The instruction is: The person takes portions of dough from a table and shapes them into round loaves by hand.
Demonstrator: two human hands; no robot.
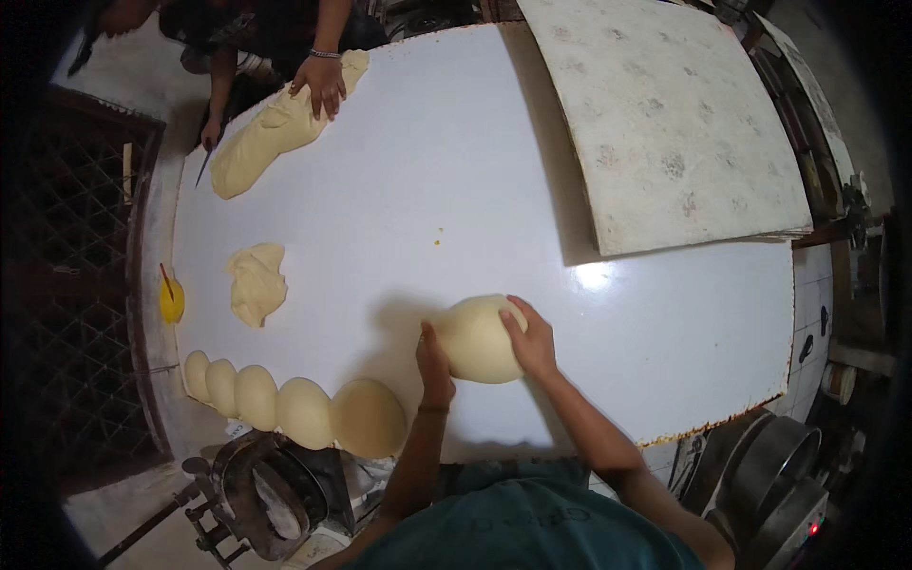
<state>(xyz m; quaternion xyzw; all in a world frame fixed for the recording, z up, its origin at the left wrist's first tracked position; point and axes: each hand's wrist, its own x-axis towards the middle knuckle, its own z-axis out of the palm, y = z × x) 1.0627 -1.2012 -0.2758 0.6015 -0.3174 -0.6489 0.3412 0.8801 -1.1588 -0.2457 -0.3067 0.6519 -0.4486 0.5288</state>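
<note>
A large smooth ball of dough (475,342) is between my two hands at the near middle of the white table. My left hand (436,369) is against its left side, fingers pointing up and away. Around the right side curves my right hand (532,340), its thumb and fingers pressed to the dough. Whether the ball touches the table underneath is hidden. To the left, a row of several rounded dough balls (367,418) runs along the near edge. Beyond them sits a rough, unshaped dough piece (257,284).
At the far left, a co-worker's hand (321,87) rests on a long dough slab (271,138); the other grips a knife (203,167). Pale boards (665,123) cover the table's far right. A yellow container (171,300) stands by the left edge. Metal machinery (769,465) is at lower right.
</note>
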